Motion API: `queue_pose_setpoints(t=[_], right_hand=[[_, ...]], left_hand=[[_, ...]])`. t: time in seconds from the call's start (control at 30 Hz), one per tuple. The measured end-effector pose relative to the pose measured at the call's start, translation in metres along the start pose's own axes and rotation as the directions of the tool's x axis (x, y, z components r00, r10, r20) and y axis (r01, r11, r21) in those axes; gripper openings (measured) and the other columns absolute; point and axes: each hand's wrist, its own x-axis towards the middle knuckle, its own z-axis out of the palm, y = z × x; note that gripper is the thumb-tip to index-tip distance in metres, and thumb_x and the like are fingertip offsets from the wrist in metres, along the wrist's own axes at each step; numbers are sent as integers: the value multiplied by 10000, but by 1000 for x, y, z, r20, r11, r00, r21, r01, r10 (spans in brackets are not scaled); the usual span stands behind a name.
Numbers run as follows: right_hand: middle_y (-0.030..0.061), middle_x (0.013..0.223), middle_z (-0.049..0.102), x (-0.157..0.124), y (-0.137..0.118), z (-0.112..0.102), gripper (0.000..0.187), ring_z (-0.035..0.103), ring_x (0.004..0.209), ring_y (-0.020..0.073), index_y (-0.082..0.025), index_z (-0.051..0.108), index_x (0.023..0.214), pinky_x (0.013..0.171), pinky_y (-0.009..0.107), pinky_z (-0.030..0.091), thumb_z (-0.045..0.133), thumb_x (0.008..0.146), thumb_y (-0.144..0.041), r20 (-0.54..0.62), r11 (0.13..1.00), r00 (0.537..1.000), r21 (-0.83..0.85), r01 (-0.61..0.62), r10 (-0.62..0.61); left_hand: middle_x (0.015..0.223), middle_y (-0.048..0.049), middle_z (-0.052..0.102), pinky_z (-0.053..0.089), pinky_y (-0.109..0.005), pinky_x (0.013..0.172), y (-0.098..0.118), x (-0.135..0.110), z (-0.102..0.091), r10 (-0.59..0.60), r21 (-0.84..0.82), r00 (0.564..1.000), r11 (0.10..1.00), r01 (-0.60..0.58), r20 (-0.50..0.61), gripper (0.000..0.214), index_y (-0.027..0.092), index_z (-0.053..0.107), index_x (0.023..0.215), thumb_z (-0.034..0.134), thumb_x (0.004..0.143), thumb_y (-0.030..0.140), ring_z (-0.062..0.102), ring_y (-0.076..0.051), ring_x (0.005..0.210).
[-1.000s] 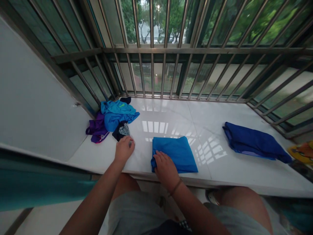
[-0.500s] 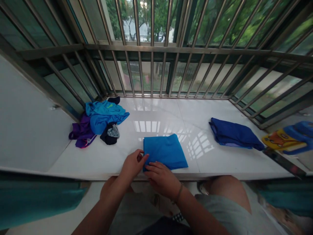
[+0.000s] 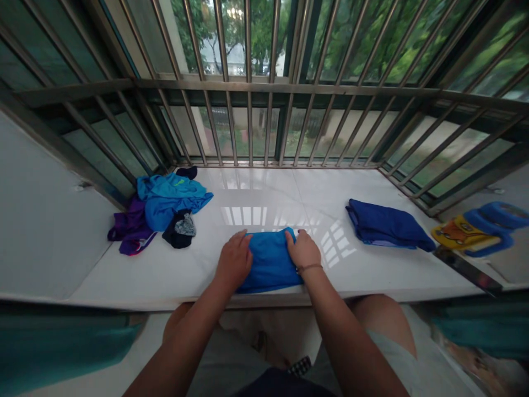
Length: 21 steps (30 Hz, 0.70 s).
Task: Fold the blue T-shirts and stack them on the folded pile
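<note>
A folded blue cloth (image 3: 270, 262) lies near the front edge of the white sill. At its left side my left hand (image 3: 235, 258) is closed on the far corner, thumb over the fabric. My right hand (image 3: 305, 251), with a thin bracelet at the wrist, grips the far right corner, its thumb also on top. Parts of both side edges are hidden under the hands. Further right is a folded dark blue garment (image 3: 388, 225).
To the left lies a heap with a light blue garment (image 3: 171, 198), a purple garment (image 3: 132, 220) and a dark bundle (image 3: 179, 229). A yellow and blue container (image 3: 471, 229) stands at the right, by a dark strip (image 3: 469, 270). Metal bars (image 3: 285, 85) line the window.
Both hands have moved from the cloth's near left corner, the right one going far to the right. They now hold the two far corners. The view has shifted slightly.
</note>
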Motion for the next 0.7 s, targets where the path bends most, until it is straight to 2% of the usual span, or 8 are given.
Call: queue_pose_setpoints(t=[0.07,0.1,0.17,0.27,0.4,0.47,0.57,0.7], right_hand=[[243,1288,762,10,-12,3,596,766,1186,327,-104,617,1383,959,373,551,402,1144,-606,41,999,998,-3,-47,47],[237,1260,772,14,-16,5,561,773,1167,326,-108,620,1356,942,373,555,398,1149,-579,51,998,996,-7,-67,68],[232,1197,788,18,-19,7,496,786,1122,324,-109,617,1321,912,375,560,383,1161,-516,53,995,994,-12,-100,100],[225,1135,800,18,-13,7,463,800,1063,323,-118,613,1295,880,385,566,348,1172,-477,50,992,991,-8,-126,127],[265,1178,782,0,-3,5,530,788,1108,356,-92,604,1310,892,408,566,429,1145,-564,43,991,990,-27,-132,133],[283,1180,777,-11,3,4,545,782,1114,374,-71,612,1308,894,415,562,511,1118,-571,92,995,991,-34,-95,98],[253,1212,781,-19,12,1,390,764,1161,346,-97,670,1231,945,385,538,549,1121,-451,189,999,981,4,34,-34],[141,1223,791,-8,32,-19,296,739,1172,254,-177,667,1212,951,291,497,499,1146,-412,152,978,971,125,169,-187]], left_hand=[[1690,-133,556,367,-605,1317,6,8,14,80,-9,994,997,-79,74,495,248,607,1561,499,1082,308,482,-349,1586],[1711,-119,534,342,-627,1327,6,9,22,78,-5,991,997,-77,112,511,266,589,1589,496,1097,362,460,-353,1604],[1733,-119,503,333,-653,1324,4,5,35,-5,23,990,1000,2,138,551,287,556,1630,495,1105,445,452,-367,1610],[1766,-152,443,335,-657,1319,-3,-10,48,-160,58,984,986,156,74,612,263,508,1673,467,1116,513,418,-385,1632],[1756,-214,440,314,-661,1331,-11,-25,54,-224,27,974,974,224,12,672,150,474,1686,421,1129,523,414,-409,1631],[1745,-233,449,321,-668,1328,-16,-26,54,-228,-11,974,974,228,-2,670,124,489,1668,412,1131,517,437,-413,1617],[1701,-216,520,377,-653,1310,-27,-25,50,-232,-121,972,966,228,-26,616,150,536,1623,394,1138,503,502,-375,1578],[1565,-181,661,490,-566,1257,-38,-25,41,-269,-281,959,930,235,-86,532,168,630,1502,360,1150,463,620,-302,1471]])
